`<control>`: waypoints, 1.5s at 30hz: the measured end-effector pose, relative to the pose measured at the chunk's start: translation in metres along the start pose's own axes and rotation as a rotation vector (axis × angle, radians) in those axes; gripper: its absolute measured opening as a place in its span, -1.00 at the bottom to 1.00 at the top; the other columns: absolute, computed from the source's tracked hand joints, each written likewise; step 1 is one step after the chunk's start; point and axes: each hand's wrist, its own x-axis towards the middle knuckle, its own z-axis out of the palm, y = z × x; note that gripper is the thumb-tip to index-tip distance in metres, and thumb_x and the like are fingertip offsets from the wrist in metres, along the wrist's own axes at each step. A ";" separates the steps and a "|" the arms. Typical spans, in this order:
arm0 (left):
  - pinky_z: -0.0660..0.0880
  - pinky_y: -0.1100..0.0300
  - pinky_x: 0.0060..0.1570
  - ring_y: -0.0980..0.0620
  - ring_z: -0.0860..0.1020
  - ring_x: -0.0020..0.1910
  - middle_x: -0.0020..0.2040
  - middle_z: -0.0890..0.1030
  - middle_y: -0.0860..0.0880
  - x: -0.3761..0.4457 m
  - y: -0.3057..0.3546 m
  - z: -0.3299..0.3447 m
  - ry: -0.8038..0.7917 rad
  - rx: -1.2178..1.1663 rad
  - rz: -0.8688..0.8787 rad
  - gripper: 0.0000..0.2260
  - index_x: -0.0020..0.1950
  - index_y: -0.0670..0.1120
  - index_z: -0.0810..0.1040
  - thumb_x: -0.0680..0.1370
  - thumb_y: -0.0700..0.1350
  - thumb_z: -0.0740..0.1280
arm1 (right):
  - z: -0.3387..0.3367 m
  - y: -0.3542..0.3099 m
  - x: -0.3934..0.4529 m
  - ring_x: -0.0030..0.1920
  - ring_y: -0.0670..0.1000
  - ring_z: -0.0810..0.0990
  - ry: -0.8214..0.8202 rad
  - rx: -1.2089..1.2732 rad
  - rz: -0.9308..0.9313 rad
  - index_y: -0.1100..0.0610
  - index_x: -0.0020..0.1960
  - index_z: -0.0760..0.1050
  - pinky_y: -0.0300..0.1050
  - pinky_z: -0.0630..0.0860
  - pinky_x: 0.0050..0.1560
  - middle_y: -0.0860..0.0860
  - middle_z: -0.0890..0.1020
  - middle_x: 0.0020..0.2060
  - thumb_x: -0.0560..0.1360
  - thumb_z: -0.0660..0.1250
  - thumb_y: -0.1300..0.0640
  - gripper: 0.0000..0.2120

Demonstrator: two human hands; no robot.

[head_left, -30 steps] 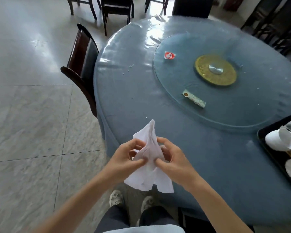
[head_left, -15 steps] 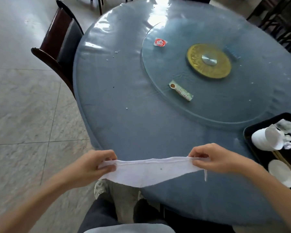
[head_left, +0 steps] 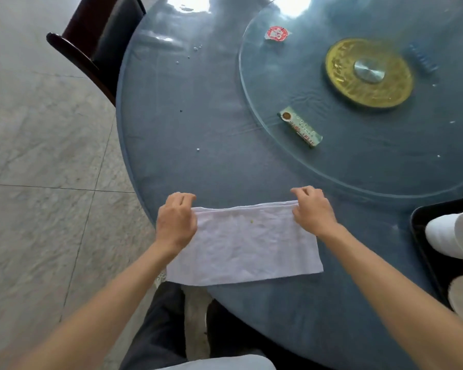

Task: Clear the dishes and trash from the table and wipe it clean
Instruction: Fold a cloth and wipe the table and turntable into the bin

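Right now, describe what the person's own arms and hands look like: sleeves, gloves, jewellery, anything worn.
Both forearms are bare up to the picture's edge; no sleeve shows. The left hand and right hand wear no gloves, and no ring, watch or bracelet is visible. Lower down, dark trousers and the hem of a pale top show.

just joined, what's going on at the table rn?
A person is laying a white cloth flat at the near edge of the round blue table. The left hand and right hand each pinch a far corner. A green wrapper and a red-and-white wrapper lie on the glass turntable. A black tray at right holds white cups.
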 end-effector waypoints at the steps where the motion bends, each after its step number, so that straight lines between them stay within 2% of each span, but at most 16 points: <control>1: 0.54 -0.10 0.08 -0.22 0.54 0.29 0.20 0.63 -0.12 -0.011 0.012 0.009 0.037 0.009 0.032 -0.67 0.20 -0.15 0.59 0.44 -0.25 0.41 | 0.017 -0.008 -0.008 0.31 0.26 0.48 0.086 0.046 -0.029 0.14 0.42 0.49 0.16 0.47 0.26 0.15 0.53 0.33 0.56 0.28 0.19 -0.58; 3: 0.46 -0.16 0.29 -0.19 0.40 0.47 0.41 0.52 -0.11 -0.038 0.034 0.031 0.006 0.006 0.080 -0.58 0.34 -0.10 0.53 0.48 -0.10 0.37 | 0.049 -0.025 -0.035 0.31 0.25 0.54 0.221 0.114 -0.148 0.12 0.38 0.54 0.18 0.52 0.26 0.17 0.55 0.35 0.56 0.27 0.06 -0.58; 4: 0.36 -0.21 0.39 -0.17 0.31 0.54 0.51 0.42 -0.09 -0.050 0.042 0.044 -0.032 0.009 0.061 -0.52 0.43 -0.04 0.47 0.50 -0.01 0.31 | 0.063 -0.030 -0.049 0.37 0.22 0.51 0.237 0.122 -0.203 0.06 0.42 0.52 0.17 0.52 0.27 0.15 0.51 0.41 0.56 0.24 -0.04 -0.54; 6: 0.14 -0.28 0.48 -0.16 0.14 0.62 0.63 0.20 -0.06 -0.068 0.051 0.069 -0.099 0.037 -0.029 -0.39 0.57 0.08 0.31 0.52 0.16 0.21 | 0.087 -0.032 -0.070 0.56 0.16 0.31 0.179 0.085 -0.252 -0.11 0.55 0.37 0.19 0.38 0.39 0.10 0.31 0.58 0.58 0.21 -0.22 -0.44; 8: -0.01 -0.32 0.51 -0.16 0.03 0.64 0.67 0.06 -0.09 -0.082 0.057 0.089 -0.117 0.066 -0.111 -0.34 0.63 0.14 0.18 0.53 0.25 0.17 | 0.106 -0.030 -0.081 0.66 0.16 0.06 0.149 0.062 -0.254 -0.22 0.61 0.22 0.28 0.17 0.53 0.10 0.09 0.67 0.55 0.20 -0.37 -0.33; 10: -0.02 -0.38 0.50 -0.19 0.00 0.64 0.66 0.03 -0.15 -0.091 0.062 0.102 -0.076 0.102 -0.147 -0.35 0.62 0.16 0.16 0.54 0.28 0.15 | 0.119 -0.032 -0.082 0.67 0.19 -0.03 0.149 0.047 -0.235 -0.25 0.61 0.21 0.45 0.05 0.53 0.15 0.01 0.67 0.47 0.22 -0.47 -0.24; 13: 0.01 -0.44 0.46 -0.26 0.05 0.62 0.65 0.09 -0.18 -0.090 0.064 0.111 -0.011 0.153 -0.173 -0.37 0.60 0.18 0.21 0.54 0.29 0.15 | 0.124 -0.042 -0.077 0.65 0.28 0.02 0.174 -0.024 -0.192 -0.31 0.56 0.25 0.63 -0.08 0.43 0.23 0.06 0.65 0.36 0.24 -0.56 -0.17; 18: 0.02 -0.49 0.42 -0.33 0.07 0.61 0.64 0.13 -0.21 -0.081 0.063 0.117 0.025 0.206 -0.180 -0.40 0.59 0.22 0.23 0.54 0.28 0.17 | 0.126 -0.044 -0.066 0.64 0.34 -0.03 0.200 -0.062 -0.176 -0.34 0.55 0.25 0.73 -0.11 0.33 0.25 0.04 0.65 0.32 0.23 -0.58 -0.15; 28: 0.01 -0.53 0.40 -0.35 0.10 0.59 0.63 0.17 -0.19 -0.041 0.041 0.115 0.105 0.208 -0.143 -0.38 0.56 0.28 0.25 0.51 0.30 0.28 | 0.114 -0.062 -0.030 0.63 0.37 -0.02 0.220 -0.098 -0.199 -0.35 0.55 0.24 0.74 -0.10 0.32 0.27 0.04 0.65 0.31 0.24 -0.60 -0.14; 33: -0.07 -0.47 0.45 -0.28 0.04 0.62 0.65 0.13 -0.11 0.053 -0.002 0.092 0.202 0.188 -0.167 -0.42 0.56 0.33 0.22 0.54 0.34 0.21 | 0.089 -0.118 0.057 0.64 0.33 -0.09 0.273 -0.065 -0.195 -0.41 0.57 0.12 0.73 -0.13 0.32 0.22 -0.01 0.66 0.35 0.07 -0.65 -0.17; 37: -0.11 -0.46 0.46 -0.24 -0.04 0.64 0.67 0.05 -0.06 0.136 -0.041 0.065 0.161 0.194 -0.164 -0.41 0.56 0.38 0.16 0.54 0.36 0.19 | 0.068 -0.167 0.126 0.64 0.32 -0.15 0.281 -0.041 -0.167 -0.44 0.58 0.03 0.75 -0.13 0.30 0.19 -0.09 0.67 0.35 0.01 -0.66 -0.16; 45: -0.14 -0.45 0.46 -0.22 -0.12 0.64 0.68 -0.02 -0.04 0.172 -0.054 0.053 0.122 0.194 -0.168 -0.42 0.57 0.40 0.10 0.55 0.35 0.14 | 0.057 -0.186 0.162 0.64 0.33 -0.14 0.289 -0.046 -0.161 -0.46 0.57 0.01 0.76 -0.11 0.29 0.17 -0.12 0.67 0.34 0.06 -0.67 -0.15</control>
